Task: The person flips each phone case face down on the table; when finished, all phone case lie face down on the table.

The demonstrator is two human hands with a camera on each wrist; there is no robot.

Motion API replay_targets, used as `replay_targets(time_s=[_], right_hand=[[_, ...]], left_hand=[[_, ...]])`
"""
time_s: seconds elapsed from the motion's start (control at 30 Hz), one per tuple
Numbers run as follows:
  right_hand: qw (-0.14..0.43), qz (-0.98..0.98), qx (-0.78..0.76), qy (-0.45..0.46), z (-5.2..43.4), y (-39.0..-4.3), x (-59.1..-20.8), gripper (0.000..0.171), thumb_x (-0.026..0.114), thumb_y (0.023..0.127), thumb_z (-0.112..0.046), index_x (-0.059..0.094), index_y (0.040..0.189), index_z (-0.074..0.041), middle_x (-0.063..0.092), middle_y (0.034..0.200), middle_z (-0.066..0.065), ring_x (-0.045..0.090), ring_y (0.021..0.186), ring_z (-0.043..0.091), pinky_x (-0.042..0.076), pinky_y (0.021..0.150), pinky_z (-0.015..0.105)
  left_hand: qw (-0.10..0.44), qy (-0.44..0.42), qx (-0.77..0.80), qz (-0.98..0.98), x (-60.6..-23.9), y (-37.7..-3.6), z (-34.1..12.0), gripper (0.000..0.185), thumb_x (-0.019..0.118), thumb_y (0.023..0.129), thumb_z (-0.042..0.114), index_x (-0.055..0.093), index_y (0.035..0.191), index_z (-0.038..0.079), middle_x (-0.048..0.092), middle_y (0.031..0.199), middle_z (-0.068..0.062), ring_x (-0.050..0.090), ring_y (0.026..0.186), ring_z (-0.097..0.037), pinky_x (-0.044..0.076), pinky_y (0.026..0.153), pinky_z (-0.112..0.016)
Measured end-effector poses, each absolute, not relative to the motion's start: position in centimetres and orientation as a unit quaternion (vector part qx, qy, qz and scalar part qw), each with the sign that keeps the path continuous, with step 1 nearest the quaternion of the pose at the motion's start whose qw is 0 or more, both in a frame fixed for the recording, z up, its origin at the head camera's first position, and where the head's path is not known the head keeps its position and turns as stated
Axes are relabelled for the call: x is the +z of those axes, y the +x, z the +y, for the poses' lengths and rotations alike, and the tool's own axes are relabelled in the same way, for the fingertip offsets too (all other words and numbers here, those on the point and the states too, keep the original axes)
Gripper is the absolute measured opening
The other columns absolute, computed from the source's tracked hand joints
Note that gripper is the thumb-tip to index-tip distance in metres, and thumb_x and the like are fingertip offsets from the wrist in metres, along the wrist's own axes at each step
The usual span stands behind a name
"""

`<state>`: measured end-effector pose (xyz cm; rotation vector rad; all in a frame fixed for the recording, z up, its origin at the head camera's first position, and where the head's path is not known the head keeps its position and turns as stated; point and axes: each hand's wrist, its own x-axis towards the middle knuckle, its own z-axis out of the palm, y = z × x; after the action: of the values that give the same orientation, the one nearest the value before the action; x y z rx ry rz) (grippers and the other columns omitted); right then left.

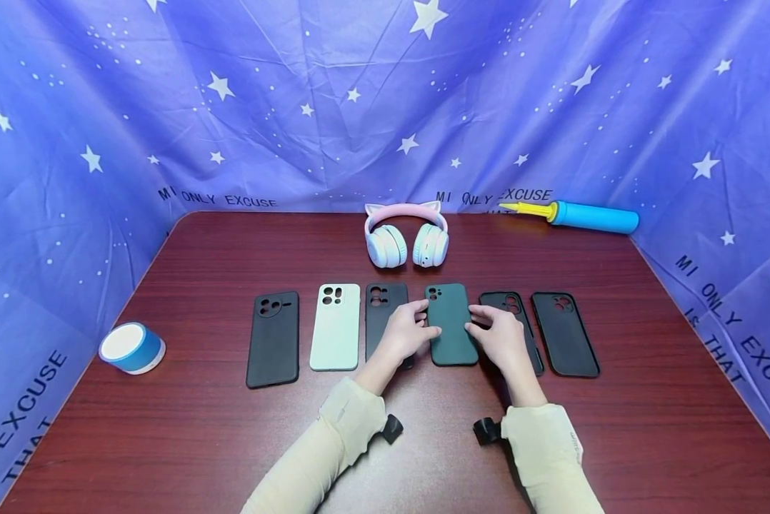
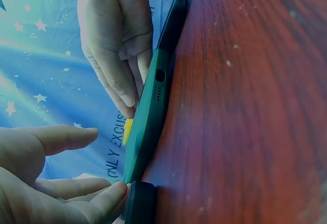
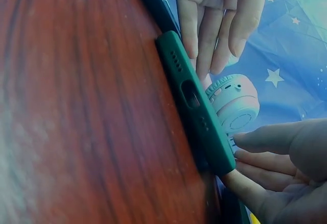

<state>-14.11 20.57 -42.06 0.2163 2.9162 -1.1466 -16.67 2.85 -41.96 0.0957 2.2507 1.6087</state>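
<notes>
A dark green phone case point(image 1: 451, 328) lies back-up within a row of cases, its camera cutout at the far left corner. My left hand point(image 1: 403, 332) is at its left edge, fingertips right beside the side wall, arm crossing over a black phone case point(image 1: 378, 314). On the other side my right hand point(image 1: 502, 339) has its fingertips at the right edge, above another black case point(image 1: 512, 303) that it partly covers. In both wrist views the fingers are fairly straight, and the lower edge of the green case point(image 3: 196, 101) shows its port opening.
Left in the row are a black case point(image 1: 273, 346) and a mint case point(image 1: 336, 335); a black case point(image 1: 566, 339) lies inside-up at the right end. Behind stand cat-ear headphones point(image 1: 387, 246) and a blue pump point(image 1: 596, 217). A round blue-and-white device point(image 1: 132, 348) sits far left.
</notes>
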Motion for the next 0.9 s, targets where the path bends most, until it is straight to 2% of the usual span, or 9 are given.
replay_targets(time_s=[0.27, 0.5, 0.67, 0.9], right_hand=[[-0.004, 0.929, -0.364, 0.071, 20.22, -14.14, -42.06, 0.040, 0.065, 0.091, -0.014, 0.061, 0.128, 0.000, 0.068, 0.119, 0.019, 0.053, 0.125, 0.037, 0.024, 0.115, 0.059], [0.011, 0.922, -0.380, 0.071, 20.20, -14.19, -42.09, 0.040, 0.064, 0.092, -0.014, 0.060, 0.130, -0.001, 0.067, 0.121, 0.019, 0.051, 0.128, 0.037, 0.019, 0.116, 0.059], [0.020, 0.922, -0.382, 0.068, 20.08, -14.18, -42.23, 0.041, 0.063, 0.093, -0.015, 0.059, 0.131, -0.002, 0.066, 0.123, 0.018, 0.049, 0.130, 0.038, 0.028, 0.113, 0.059], [0.021, 0.920, -0.387, 0.057, 19.88, -14.26, -42.37, 0.041, 0.063, 0.093, -0.016, 0.058, 0.132, -0.002, 0.066, 0.123, 0.018, 0.050, 0.129, 0.037, 0.031, 0.112, 0.058]], left_hand=[[0.186, 0.038, 0.564, 0.804, -41.94, -16.68, 2.83, 0.061, 0.070, 0.087, 0.010, 0.046, 0.142, 0.002, 0.051, 0.144, -0.015, 0.053, 0.130, -0.028, 0.048, 0.104, -0.038], [0.177, 0.042, 0.543, 0.820, -41.72, -16.66, 2.72, 0.060, 0.069, 0.088, 0.012, 0.046, 0.143, 0.002, 0.052, 0.143, -0.016, 0.053, 0.130, -0.029, 0.048, 0.104, -0.040], [0.170, 0.044, 0.530, 0.830, -41.68, -16.64, 2.68, 0.061, 0.069, 0.088, 0.014, 0.045, 0.143, 0.001, 0.053, 0.142, -0.017, 0.053, 0.129, -0.029, 0.048, 0.104, -0.042], [0.164, 0.053, 0.517, 0.839, -41.56, -16.79, 2.39, 0.062, 0.068, 0.089, 0.016, 0.044, 0.144, 0.001, 0.053, 0.140, -0.020, 0.053, 0.128, -0.031, 0.047, 0.104, -0.044]])
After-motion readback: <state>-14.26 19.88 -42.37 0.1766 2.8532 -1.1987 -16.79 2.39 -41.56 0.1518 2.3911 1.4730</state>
